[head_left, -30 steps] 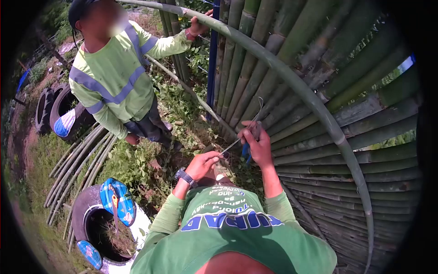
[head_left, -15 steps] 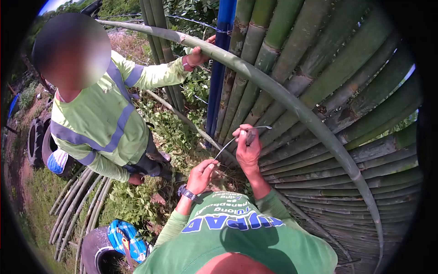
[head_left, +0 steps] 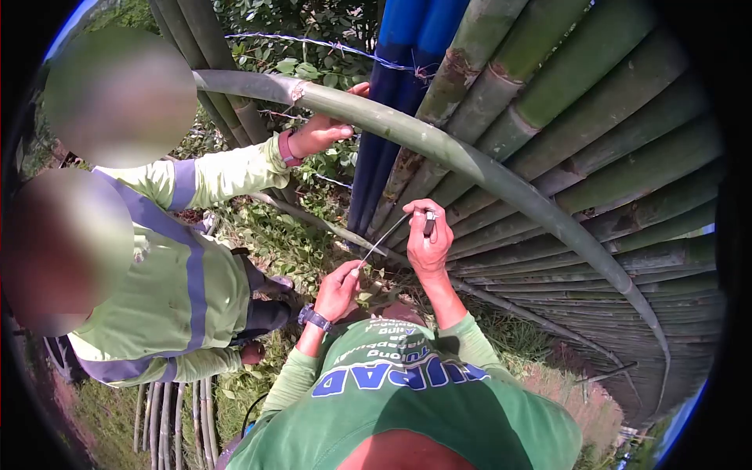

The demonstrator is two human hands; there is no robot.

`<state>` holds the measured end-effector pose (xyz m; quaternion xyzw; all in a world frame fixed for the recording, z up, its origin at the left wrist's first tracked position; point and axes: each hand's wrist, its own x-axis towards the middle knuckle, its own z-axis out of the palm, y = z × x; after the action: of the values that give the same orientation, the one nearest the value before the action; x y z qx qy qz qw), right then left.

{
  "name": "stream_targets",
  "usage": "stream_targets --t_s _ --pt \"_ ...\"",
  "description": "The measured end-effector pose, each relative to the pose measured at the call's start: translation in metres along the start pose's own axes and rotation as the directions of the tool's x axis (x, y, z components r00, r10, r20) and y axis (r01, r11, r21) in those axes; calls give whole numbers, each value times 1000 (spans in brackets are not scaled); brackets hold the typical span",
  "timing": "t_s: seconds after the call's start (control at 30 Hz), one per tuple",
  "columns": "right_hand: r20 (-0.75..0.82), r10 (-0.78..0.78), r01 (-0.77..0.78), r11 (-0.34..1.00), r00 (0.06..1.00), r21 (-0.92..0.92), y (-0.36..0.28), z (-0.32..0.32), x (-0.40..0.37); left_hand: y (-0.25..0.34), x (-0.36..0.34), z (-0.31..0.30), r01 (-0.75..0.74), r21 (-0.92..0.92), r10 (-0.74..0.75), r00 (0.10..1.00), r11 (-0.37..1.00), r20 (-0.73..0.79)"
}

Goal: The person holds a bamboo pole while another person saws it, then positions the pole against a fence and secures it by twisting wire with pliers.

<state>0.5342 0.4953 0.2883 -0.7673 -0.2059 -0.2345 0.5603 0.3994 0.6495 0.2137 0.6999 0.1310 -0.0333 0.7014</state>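
In front of the person's chest, just beside a broad wall of upright green bamboo poles [head_left: 580, 157], a thin grey metal wire [head_left: 384, 240] runs nearly straight on a slant between the two bare hands. The left hand [head_left: 338, 291], with a dark chunky wristwatch [head_left: 315, 318] behind it, pinches the lower end of the wire narrowly between thumb and fingertips. The right hand [head_left: 428, 239] is raised higher and closed around a small dark object [head_left: 429, 222], most of which is hidden by the fingers, so its kind cannot be told; the upper end of the wire meets this hand, but how it is gripped there does not show. Above both hands and apart from them, a long thick green bamboo pole [head_left: 439, 149] arches across the front of the wall, bending down toward the lower right of the view. Past the hands, a pair of tall blue posts [head_left: 389, 86] stands at the near edge of the wall, with a twisted strand of barbed wire [head_left: 337, 47] reaching them, and a slimmer bamboo rail [head_left: 317, 222] slopes low behind the wire. To the left stands a co-worker in a yellow-green long-sleeved shirt with grey-violet bands [head_left: 168, 274], one hand [head_left: 317, 135] with a red wristband lifted at the arched pole, its fingertips showing beyond the pole's upper edge, the other hand [head_left: 252, 352] hanging low. Near the co-worker, several loose thin bamboo poles [head_left: 166, 419] lie side by side on the grass
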Motion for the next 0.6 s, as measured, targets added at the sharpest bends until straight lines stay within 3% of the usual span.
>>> stream_targets --t_s 0.07,0.1,0.13,0.2,0.27,0.3,0.33,0.4,0.47,0.5,0.53,0.6 --pt "76 1 -2 1000 997 15 10 5 2 -1 7 -3 -8 149 6 1000 989 11" --pt "104 -74 81 994 992 -69 5 2 7 -15 19 -3 -228 255 249 967 940 -54" --pt "101 -73 80 994 992 -69 -1 -4 10 -27 27 -8 -135 215 161 981 967 -109" --pt "141 41 -18 987 989 -159 -12 -16 10 -43 50 -20 -157 215 223 917 964 -331" --pt "91 -18 31 989 996 -142 -11 -24 8 -53 63 -43 -53 270 177 871 961 -458" --pt "128 78 -71 996 989 -61 -9 -30 0 -52 67 -49 -112 361 292 818 926 -496" --pt "178 175 -180 984 968 12 -9 -37 -10 -52 72 -57 -122 364 309 799 923 -515" --pt "222 191 -196 981 956 1 -12 -46 -24 -40 81 -68 -105 381 311 786 919 -534" --pt "288 249 -263 965 925 12 -10 -51 -40 -34 97 -81 -163 477 436 717 864 -544" --pt "288 252 -268 963 924 16 -12 -54 -45 -24 104 -87 -129 440 387 725 889 -569" --pt "334 328 -350 937 884 6 -16 -57 -46 -23 115 -96 -130 520 452 695 844 -559" --pt "375 397 -424 906 837 -12 -19 -64 -50 -11 135 -106 -131 465 424 672 876 -608"
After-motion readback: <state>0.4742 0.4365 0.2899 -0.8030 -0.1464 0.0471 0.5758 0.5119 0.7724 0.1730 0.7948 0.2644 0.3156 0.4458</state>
